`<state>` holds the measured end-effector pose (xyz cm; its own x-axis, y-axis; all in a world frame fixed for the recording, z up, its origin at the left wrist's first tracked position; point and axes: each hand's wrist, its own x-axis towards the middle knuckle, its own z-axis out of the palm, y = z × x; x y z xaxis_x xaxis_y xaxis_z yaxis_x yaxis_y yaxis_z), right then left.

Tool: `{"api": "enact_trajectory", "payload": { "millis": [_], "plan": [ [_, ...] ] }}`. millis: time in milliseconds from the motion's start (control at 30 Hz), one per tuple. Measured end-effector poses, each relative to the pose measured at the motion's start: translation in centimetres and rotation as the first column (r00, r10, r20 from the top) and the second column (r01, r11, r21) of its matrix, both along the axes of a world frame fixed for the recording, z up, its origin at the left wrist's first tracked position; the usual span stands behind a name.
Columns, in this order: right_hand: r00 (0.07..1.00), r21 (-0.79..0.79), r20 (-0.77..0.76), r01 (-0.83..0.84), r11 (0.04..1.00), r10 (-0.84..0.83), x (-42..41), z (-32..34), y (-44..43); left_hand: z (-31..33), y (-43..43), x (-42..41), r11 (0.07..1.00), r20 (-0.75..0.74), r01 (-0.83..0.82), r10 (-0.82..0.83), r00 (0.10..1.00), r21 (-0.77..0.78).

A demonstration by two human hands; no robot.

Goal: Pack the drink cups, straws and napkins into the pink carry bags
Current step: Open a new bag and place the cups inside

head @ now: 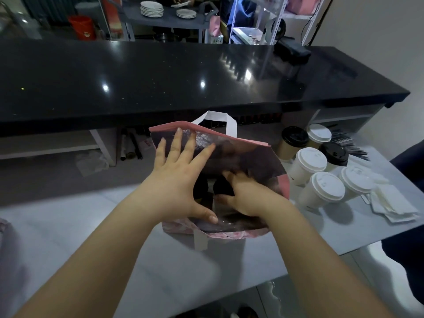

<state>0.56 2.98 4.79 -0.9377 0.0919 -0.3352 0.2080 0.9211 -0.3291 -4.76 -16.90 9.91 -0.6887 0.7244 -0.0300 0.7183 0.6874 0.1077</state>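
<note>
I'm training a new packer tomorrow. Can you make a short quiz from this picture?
1. True or false: both hands are at the mouth of the pink bag.
2. How many lidded cups stand on the table to the right of the bag, and how many have black lids?
3. Where are the napkins: A in the bag, B on the table right of the cups, C on the black counter?

Key: 1 true. 2 six; two black. 3 B.

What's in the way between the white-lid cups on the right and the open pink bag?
Mostly the hands. The left hand spreads the pink bag open and the right hand reaches inside, filling the mouth. Dark lids already show within. The nearest white-lid cup stands just outside the bag's right wall.
</note>
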Motion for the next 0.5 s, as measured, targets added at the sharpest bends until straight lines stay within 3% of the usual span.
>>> {"api": "enact_trajectory", "payload": {
  "millis": [167,500],
  "plan": [
    [0.993,0.165,-0.018,-0.111,0.980,0.116,1.2,-1.4,-1.4,-0.3,-0.1,-0.1,1.000,-0.024,-0.008,0.008,1.000,0.002],
    [0.984,0.159,0.157,-0.107,0.981,0.082,1.6,-2.3,-1.8,-1.3,-0.1,1.2,0.998,-0.127,-0.016,0.009,0.992,-0.059]
  ]
}}
